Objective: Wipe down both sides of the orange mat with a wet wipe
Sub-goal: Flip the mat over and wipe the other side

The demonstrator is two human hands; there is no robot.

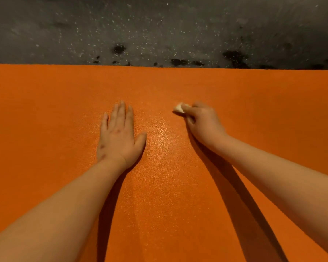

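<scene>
A dark grey floor (pixel 159 25) with tiny white specks and black blotches fills the top of the frame. Below it the orange mat (pixel 45 101) lies flat and fills the rest of the picture. Its far edge is straight. Its top is bumpy and grainy, with a shiny patch in the middle between the two hands.

The left hand (pixel 119 137) lies flat on the mat, left of the middle. Its grip is spread: fingers straight, thumb out to the side, holding nothing.

The right hand (pixel 203 125) is right of the middle, a bit higher in the frame. Its grip is curled and pinches a small white wet wipe (pixel 178 109), scrunched into a soft lump. The wipe pokes out at the left of the fingers and touches the mat.
</scene>
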